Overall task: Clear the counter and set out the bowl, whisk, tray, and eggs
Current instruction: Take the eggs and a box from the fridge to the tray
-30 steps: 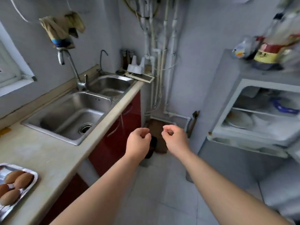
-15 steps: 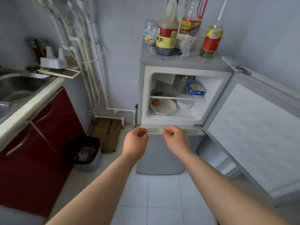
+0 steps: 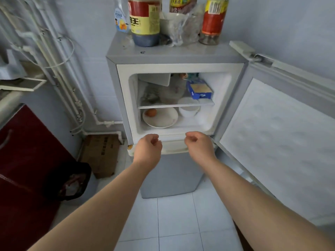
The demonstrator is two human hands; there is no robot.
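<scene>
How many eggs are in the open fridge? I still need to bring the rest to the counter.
1. A single brown egg lies on the white plate on the bottom level, at the left. More could be hidden behind the bags and containers on the shelf above.

1. Grey fridge (image 3: 125,87), white inner walls, white stippled door lining (image 3: 282,142).
2. Brown egg (image 3: 151,112) on white plate (image 3: 163,118); white bowl (image 3: 188,109) beside it.
3. Blue box (image 3: 199,89) with pale yellow top panel on upper shelf.
4. Big bottle (image 3: 145,20): red and yellow label, black characters, dark liquid.
5. Right bottle (image 3: 213,20): yellow and red label, black barcode.
6. Small clear bottle (image 3: 120,19), blue and orange label.
7. Dark red cabinet (image 3: 27,151), left.
8. Black bin (image 3: 68,182); brown cardboard box (image 3: 101,154), faint dark print.
9. White pipes (image 3: 59,69) on pale blue-grey wall.
10. White floor tiles (image 3: 174,223), grey grout lines.
</scene>
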